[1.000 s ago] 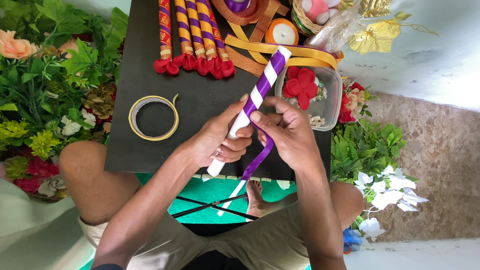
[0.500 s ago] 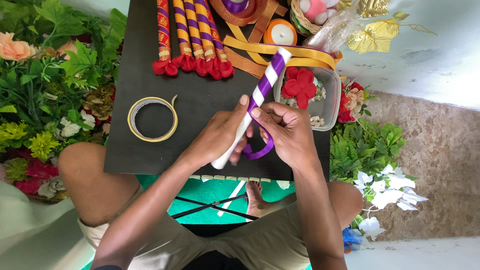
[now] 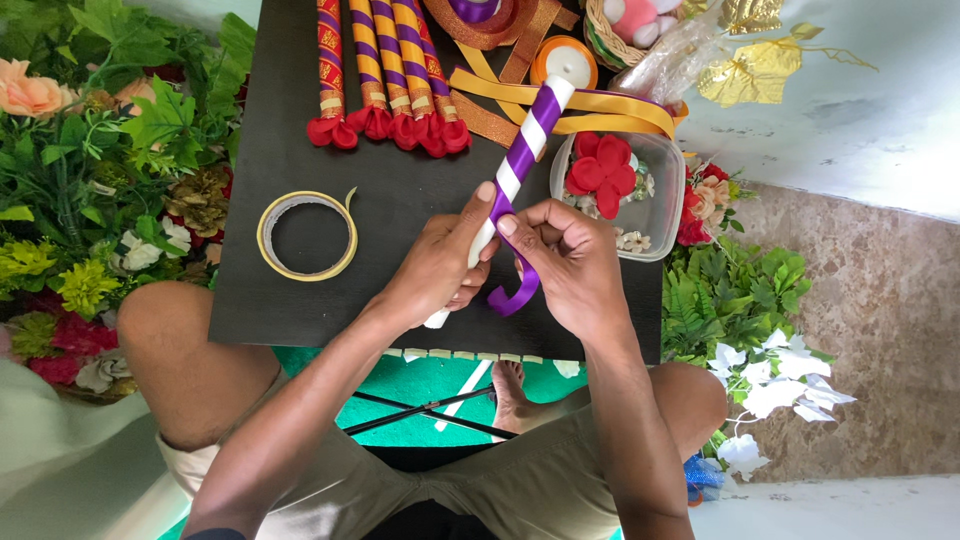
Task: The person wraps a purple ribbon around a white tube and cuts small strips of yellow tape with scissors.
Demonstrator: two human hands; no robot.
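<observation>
The left hand (image 3: pixel 435 265) grips a white stick (image 3: pixel 520 165) slanting over the black board (image 3: pixel 300 300). The right hand (image 3: pixel 570 265) pinches the purple ribbon (image 3: pixel 515 295) against it. A tape roll (image 3: pixel 307 236) lies nearby.

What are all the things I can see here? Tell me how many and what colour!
white stick: 1, white, partly wrapped, held over the board
purple ribbon: 1, purple, spiralling on the stick, loose loop below
black board: 1, black, on the lap
tape ring: 1, pale yellow, board's left
wrapped sticks: 5, red, gold, purple, board's top
clear box: 1, holding a red flower, right
yellow ribbon: 1, top right
gold leaves: top right
fake flowers and greenery: many, both sides
left hand: grip on stick
right hand: pinching ribbon
</observation>
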